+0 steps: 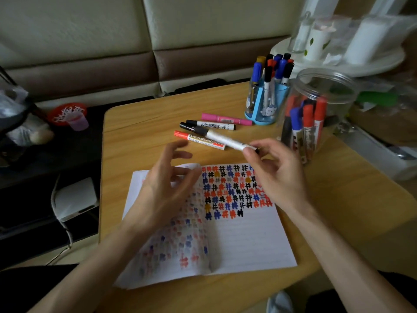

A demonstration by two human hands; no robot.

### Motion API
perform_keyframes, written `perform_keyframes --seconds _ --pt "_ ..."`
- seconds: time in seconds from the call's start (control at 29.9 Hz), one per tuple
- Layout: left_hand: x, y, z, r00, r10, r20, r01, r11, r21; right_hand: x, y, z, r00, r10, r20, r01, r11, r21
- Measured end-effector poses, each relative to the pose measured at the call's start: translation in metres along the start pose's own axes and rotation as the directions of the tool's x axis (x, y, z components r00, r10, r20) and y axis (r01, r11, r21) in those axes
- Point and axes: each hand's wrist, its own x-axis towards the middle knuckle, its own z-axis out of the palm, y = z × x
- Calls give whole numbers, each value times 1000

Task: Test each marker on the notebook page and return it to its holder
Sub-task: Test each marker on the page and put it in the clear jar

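Three loose markers lie on the light wooden surface beyond the open lined notebook: a pink marker farthest away, a black-capped marker with a white label just beside it, and a red whiteboard marker nearest the page.

The right hand pinches the tail end of a white-barrelled marker with a black cap. Its thumb and fingers are clamped on the barrel, which slants away to the left and crosses over the red marker.

The left hand hovers above the notebook's upper left page with its fingers spread apart, holding nothing.

The right page is filled at the top with red, blue, black and orange hash marks. Its lower half is bare.

A blue plastic holder full of upright markers stands at the far right. A clear plastic jar of red and blue markers stands close beside it, near the right hand.

Bare wood lies open left of the loose markers and right of the notebook. The notebook's left edge runs near the surface's left edge.
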Motion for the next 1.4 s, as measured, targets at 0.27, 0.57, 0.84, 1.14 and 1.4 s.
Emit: perform_keyframes --seconds 0.27,0.57,0.84,1.14,1.4 --pt "-7 6 11 987 120 110 -141 967 211 -28 -19 -21 986 148 81 -167 927 336" --pt "-18 19 28 943 239 231 -292 928 231 -50 -24 6 960 232 156 -276 881 386" --pt "-14 13 11 926 145 350 -197 973 118 -42 -28 -20 947 294 132 -322 855 406" --pt "-21 6 13 955 152 255 -199 966 167 -62 -20 -19 927 365 86 -372 872 317" --pt "-19 10 17 954 182 239 -252 917 310 -72 -20 -20 932 341 121 -361 902 236"
